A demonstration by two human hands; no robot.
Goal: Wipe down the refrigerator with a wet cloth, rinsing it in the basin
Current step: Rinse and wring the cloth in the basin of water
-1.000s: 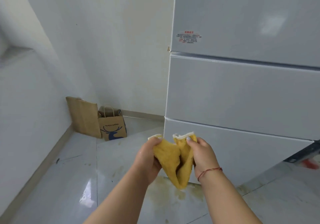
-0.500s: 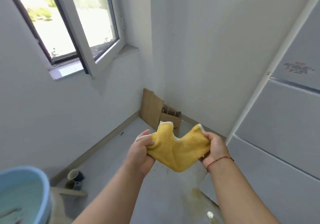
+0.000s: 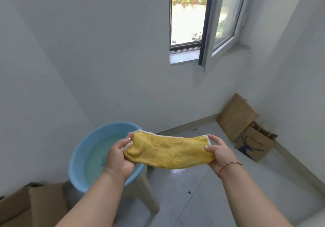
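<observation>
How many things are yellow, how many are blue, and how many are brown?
Yellow: 1, the cloth
Blue: 1, the basin
Brown: 3, the printed paper bag, the flat paper bag, the cardboard
Total: 5

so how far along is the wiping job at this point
Done: nothing to judge by, as the refrigerator is out of view. In hand: the left hand and right hand hold the yellow cloth stretched between them by its ends, beside the blue basin of water on its stool. Left: the cloth is not yet in the water, so the rinse probably comes next, then more wiping.
</observation>
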